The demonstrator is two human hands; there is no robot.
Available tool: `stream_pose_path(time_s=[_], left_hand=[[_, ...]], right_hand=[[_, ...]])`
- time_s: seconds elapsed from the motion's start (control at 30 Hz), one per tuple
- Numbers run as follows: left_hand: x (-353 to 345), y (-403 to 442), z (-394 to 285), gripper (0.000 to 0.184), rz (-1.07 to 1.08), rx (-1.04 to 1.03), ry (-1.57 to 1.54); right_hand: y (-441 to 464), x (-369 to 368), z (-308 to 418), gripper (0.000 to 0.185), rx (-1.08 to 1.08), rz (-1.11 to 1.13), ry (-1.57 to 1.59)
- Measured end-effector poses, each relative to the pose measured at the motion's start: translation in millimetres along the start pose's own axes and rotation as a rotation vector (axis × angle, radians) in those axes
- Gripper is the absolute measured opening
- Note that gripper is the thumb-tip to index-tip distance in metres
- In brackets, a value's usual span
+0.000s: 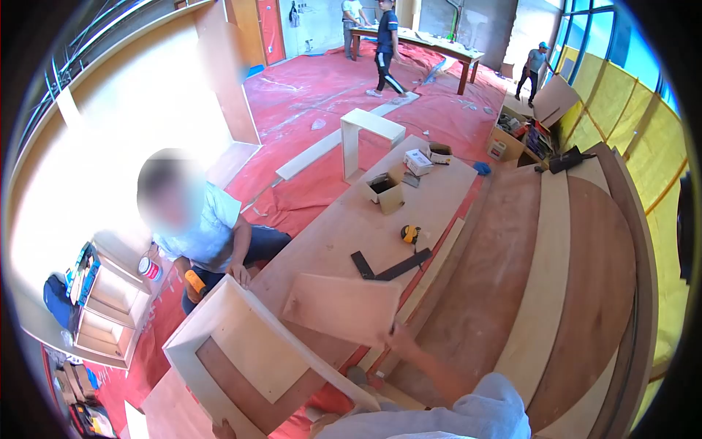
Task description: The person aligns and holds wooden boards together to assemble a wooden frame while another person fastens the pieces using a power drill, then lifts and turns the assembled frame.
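Note:
My right hand grips the right corner of a thin, light wooden panel, which is tilted above the workbench board. At the bottom edge of the view, my left hand is at the near side of an open wooden box frame; only some fingers show, closed against the wood. Across the frame, a co-worker sits with one hand on its far corner and an orange tool in the other. A black carpenter's square lies just beyond the panel.
A yellow tape measure, an open cardboard box and a small white box stand on the board. Curved wooden sheets lie at right. Red sheeting covers the floor. Other people are farther back near a long table.

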State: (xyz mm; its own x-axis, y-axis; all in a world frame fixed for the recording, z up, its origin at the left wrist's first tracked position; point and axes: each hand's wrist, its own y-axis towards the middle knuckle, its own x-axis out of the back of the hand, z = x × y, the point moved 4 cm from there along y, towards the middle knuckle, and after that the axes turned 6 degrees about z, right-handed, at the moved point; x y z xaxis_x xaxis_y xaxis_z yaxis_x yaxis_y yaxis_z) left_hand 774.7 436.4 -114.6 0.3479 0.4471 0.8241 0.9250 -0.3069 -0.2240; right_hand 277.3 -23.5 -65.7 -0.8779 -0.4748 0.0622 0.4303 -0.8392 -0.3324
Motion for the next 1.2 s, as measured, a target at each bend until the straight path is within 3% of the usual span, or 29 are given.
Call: stream_pose_path(time_s=[0.1, 0.17, 0.2, 0.23, 0.27, 0.3, 0.37, 0.47, 0.57, 0.67, 0.73, 0.8, 0.83, 0.87, 0.9, 0.93, 1.0, 1.07, 1.2], left_hand=[[-13, 12, 20, 0.063, 0.035, 0.006, -0.137], [-23, 27, 69, 0.07, 0.106, 0.006, -0.438], [-17, 26, 79, 0.064, -0.093, 0.125, -0.019], [-13, 21, 75, 0.063, -0.148, -0.022, -0.005], [-7, 21, 79, 0.062, -0.083, 0.035, -0.021], [10, 0, 25, 0.055, -0.098, 0.133, 0.266], [19, -12, -18, 0.043, -0.025, 0.109, 0.063], [24, -21, -40, 0.04, -0.06, 0.057, 0.063], [22, -22, -33, 0.041, -0.071, 0.13, 0.124], [22, -22, -29, 0.044, -0.089, 0.168, 0.148], [12, -8, 0, 0.047, -0.093, 0.159, 0.121], [17, -36, -40, 0.053, -0.099, 0.294, -0.015], [4, -24, -5, 0.052, -0.152, 0.166, 0.069], [8, -28, -23, 0.052, -0.092, 0.3, 0.111], [10, -34, -32, 0.051, -0.178, 0.231, 0.15], [18, -38, -45, 0.05, -0.022, 0.386, 0.012], [-8, -20, -6, 0.049, -0.054, 0.28, 0.224], [24, -48, -66, 0.047, -0.135, 0.403, 0.068], [14, -37, -43, 0.049, 0.057, 0.32, -0.064]], right_hand=[[-33, -19, -140, 0.047, -0.207, -0.061, 0.156], [-52, -29, -171, 0.049, -0.27, -0.076, 0.143], [-60, -37, -175, 0.05, -0.283, -0.07, 0.095], [-47, -43, -235, 0.038, -0.207, 0.04, -0.051], [-46, -49, -233, 0.027, -0.312, 0.205, -0.066], [-42, -57, -257, 0.028, -0.33, 0.192, 0.016], [-31, -64, -198, 0.029, -0.584, 0.238, 0.096], [5, -78, -234, 0.032, -0.545, 0.26, 0.221], [31, -74, -198, 0.034, -0.726, 0.436, -0.177], [39, -70, -208, 0.033, -0.735, 0.736, -0.209], [33, -66, -196, 0.029, -0.625, 0.889, -0.295], [37, -52, -212, 0.029, -0.286, 0.917, -0.527], [23, -58, -141, 0.033, -0.279, 0.782, -0.487], [23, -60, -135, 0.036, -0.356, 0.674, -0.334], [24, -60, -132, 0.04, -0.449, 0.552, -0.183], [23, -77, -107, 0.042, -0.357, 0.563, -0.19], [4, -100, -49, 0.047, -0.181, 0.543, -0.175], [-12, -126, -11, 0.05, -0.083, 0.603, -0.376], [-24, -169, 17, 0.056, 0.104, 0.731, -0.764]])
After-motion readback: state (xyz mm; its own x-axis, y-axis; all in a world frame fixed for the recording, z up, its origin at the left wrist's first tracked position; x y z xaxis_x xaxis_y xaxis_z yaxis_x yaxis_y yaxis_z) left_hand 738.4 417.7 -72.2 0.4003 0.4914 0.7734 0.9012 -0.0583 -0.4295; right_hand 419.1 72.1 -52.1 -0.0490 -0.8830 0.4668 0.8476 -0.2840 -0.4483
